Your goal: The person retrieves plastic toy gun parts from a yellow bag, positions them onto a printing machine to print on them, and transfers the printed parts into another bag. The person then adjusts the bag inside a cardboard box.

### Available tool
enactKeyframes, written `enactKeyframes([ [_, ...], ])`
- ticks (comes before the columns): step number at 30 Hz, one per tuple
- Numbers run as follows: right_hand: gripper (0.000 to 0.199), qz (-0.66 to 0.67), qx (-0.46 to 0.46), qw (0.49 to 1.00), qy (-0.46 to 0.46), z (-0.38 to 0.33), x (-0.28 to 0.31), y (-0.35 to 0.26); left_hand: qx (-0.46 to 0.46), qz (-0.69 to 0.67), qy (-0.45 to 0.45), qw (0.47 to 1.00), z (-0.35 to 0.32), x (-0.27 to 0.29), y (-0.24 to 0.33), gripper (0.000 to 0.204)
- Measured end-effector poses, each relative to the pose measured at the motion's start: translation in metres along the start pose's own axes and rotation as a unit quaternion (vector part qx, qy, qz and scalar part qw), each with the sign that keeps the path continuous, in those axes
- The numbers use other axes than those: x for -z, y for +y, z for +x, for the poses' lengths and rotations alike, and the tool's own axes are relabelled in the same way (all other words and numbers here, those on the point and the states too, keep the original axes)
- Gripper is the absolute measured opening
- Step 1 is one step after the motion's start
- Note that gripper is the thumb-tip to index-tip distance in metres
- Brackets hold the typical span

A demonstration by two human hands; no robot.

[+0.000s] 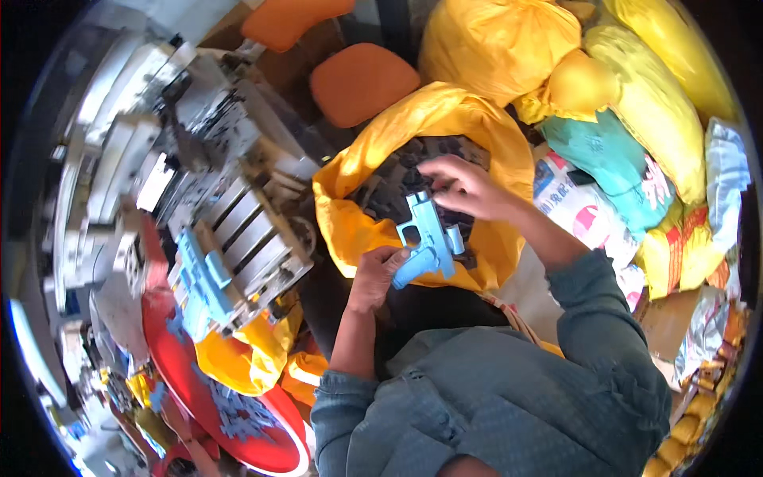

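So the light-blue plastic toy pistol shell [425, 238] is sitting right over the mouth of the open yellow sack [413, 127], between both hands. The left hand [373, 278] has its fingers wrapped around the grip end at the bottom, closed firmly on it, while the right hand [469, 187] is up at the top of the piece with fingertips curled down, either touching its upper edge or picking among the dark plastic parts [397, 179] in the sack; I honestly can't tell whether it's pinching anything. My guess on feel: this is a hollow moulded half, so very light, stiff, a bit slick on the flat faces, and probably prone to cracking at thin spots like the trigger guard if you squeeze hard. The chunky handle looks like the sane place to hold it, which is where the left hand already is, with the barrel end as a second spot for steadying. Counting: one blue shell in hand, and at least one or two more of the same blue pieces [199, 282] lying by the metal mould block [254, 246] on the left, touching it. There's a pile of small blue bits on the red round tray [254, 445], too many and too blurry to count. Dark parts in the sack: a heap, not countable. Stuffed yellow bags [509, 48] behind: I see about three or four, plus one teal bag [612, 159]. Two orange seat cushions [362, 79] up top.
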State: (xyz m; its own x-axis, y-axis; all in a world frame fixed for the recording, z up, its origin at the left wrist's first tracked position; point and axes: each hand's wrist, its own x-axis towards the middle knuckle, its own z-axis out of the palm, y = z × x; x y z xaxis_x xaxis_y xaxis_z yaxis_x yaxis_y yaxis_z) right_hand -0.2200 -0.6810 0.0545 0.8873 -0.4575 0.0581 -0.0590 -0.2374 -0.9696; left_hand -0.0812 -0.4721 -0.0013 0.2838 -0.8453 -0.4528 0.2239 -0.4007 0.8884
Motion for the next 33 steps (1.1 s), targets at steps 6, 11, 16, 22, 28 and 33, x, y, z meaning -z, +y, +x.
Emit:
enactKeyframes([
  [6,0.044,-0.264,0.247,0.924,-0.122,-0.06,-0.057,-0.023,0.081,-0.268,0.044,0.959,-0.061,0.018,-0.008,0.027],
  [11,0.045,-0.252,0.303,0.91,-0.13,-0.053,-0.072,-0.057,-0.126,-0.008,0.173,0.977,-0.122,0.032,0.022,0.016],
  [16,0.04,-0.14,0.272,0.951,-0.054,-0.023,-0.069,-0.092,-0.324,0.439,0.64,0.54,-0.162,0.114,0.077,0.009],
  [22,0.036,0.257,0.141,0.956,-0.018,0.023,-0.103,-0.11,-0.277,0.485,0.576,0.597,-0.153,0.179,0.122,0.024],
  [28,0.038,0.016,0.281,0.959,-0.016,0.074,-0.165,-0.138,-0.309,0.2,0.729,0.577,-0.227,0.202,0.092,0.032],
  [33,0.036,-0.284,0.442,0.85,-0.042,0.11,-0.208,-0.148,-0.198,0.151,0.737,0.628,-0.286,0.172,-0.014,0.032],
])
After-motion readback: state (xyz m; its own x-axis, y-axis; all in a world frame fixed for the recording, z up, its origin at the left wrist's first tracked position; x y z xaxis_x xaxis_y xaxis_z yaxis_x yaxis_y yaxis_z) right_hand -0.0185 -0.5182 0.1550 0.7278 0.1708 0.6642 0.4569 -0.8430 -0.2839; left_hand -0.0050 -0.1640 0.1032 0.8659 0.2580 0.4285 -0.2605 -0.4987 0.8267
